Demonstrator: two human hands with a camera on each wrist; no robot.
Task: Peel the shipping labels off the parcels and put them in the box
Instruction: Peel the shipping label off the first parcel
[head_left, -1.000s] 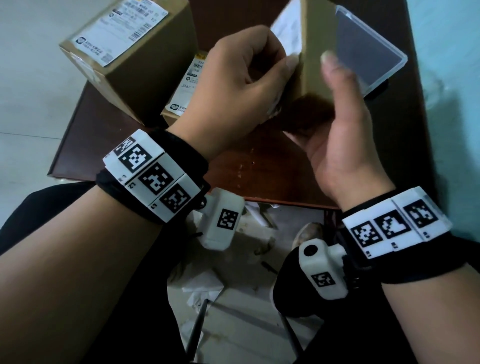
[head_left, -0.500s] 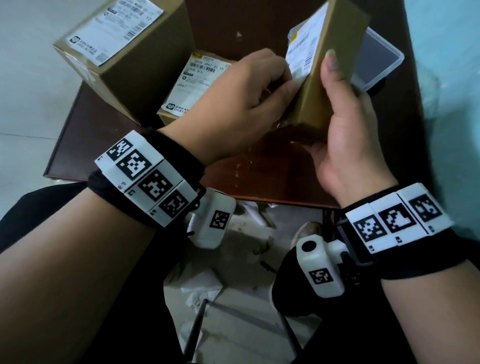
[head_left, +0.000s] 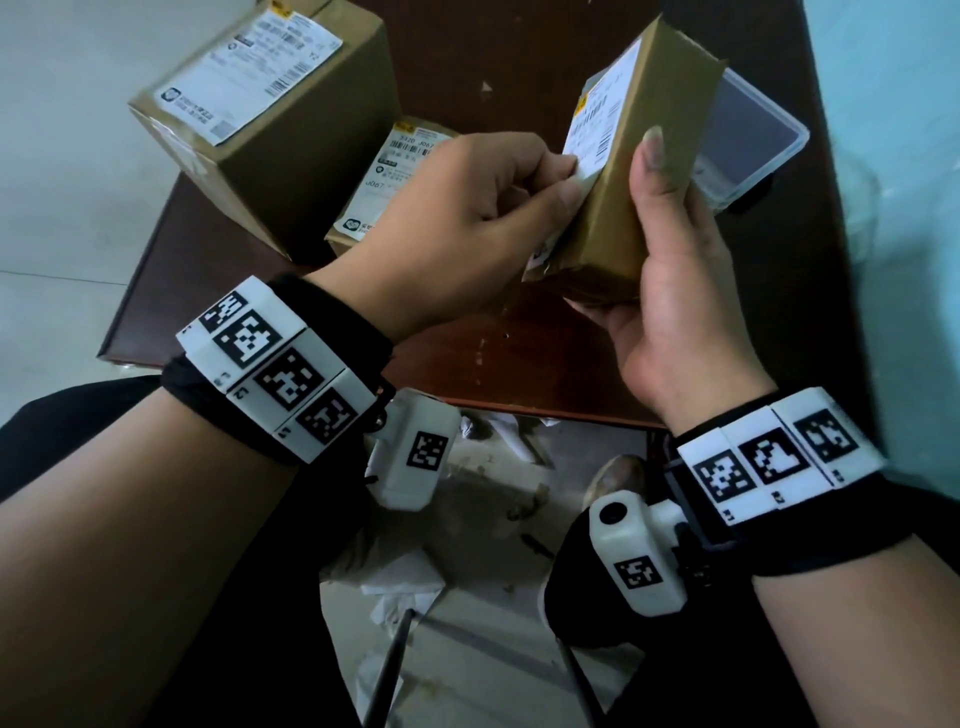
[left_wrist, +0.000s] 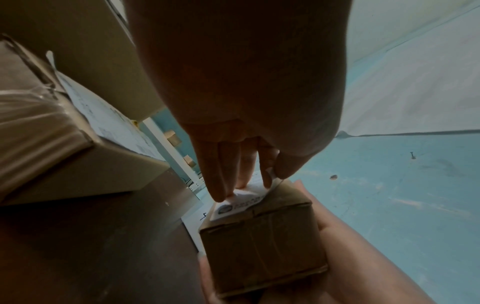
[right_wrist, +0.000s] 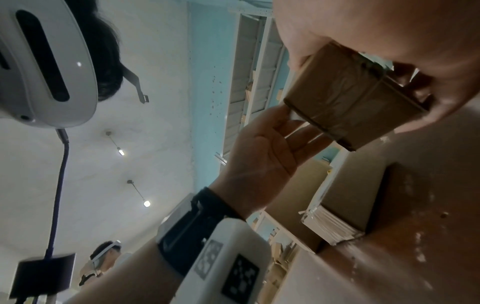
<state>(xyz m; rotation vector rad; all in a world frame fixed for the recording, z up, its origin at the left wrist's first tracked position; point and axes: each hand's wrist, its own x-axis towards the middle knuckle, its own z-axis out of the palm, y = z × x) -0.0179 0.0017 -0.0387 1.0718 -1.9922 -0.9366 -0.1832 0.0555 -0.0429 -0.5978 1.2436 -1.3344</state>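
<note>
label (head_left: 597, 124) print too blurred, l. fingertips hidden

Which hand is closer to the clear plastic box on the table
Right. The right hand, holding the small parcel, sits just in front of the clear plastic box; the left hand is farther left, pinching the label.

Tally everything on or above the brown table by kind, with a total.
Cardboard parcels: 3 (large, small, held)
Shipping labels: 3 ()
Clear plastic box: 1
Total: 7
</note>
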